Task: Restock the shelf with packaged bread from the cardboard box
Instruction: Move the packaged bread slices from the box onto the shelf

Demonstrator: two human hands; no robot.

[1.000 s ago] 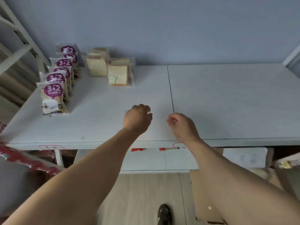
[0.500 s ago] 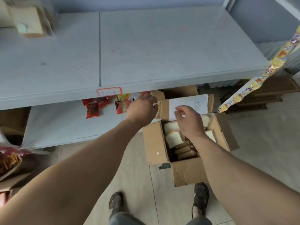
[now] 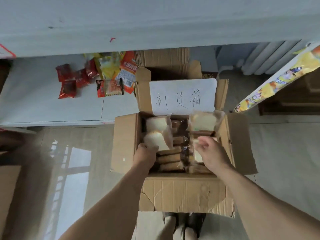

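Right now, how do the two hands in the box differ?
The left hand is at the box's left side and grips a white bread pack from below. The right hand is at the right side, fingers loosely curled above the packs there; no grip shows. Both reach into the same open box.

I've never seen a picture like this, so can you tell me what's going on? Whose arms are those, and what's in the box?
The camera sits on a person's head and looks down, so the arms are that person's own. On the floor stands an open cardboard box full of wrapped bread. The left hand grips one bread pack at the box's left side. The right hand reaches in over the packs on the right with curled fingers; whether it holds one is unclear. Behind the box is a low shelf with red snack packets. The paper on the flap has handwriting.
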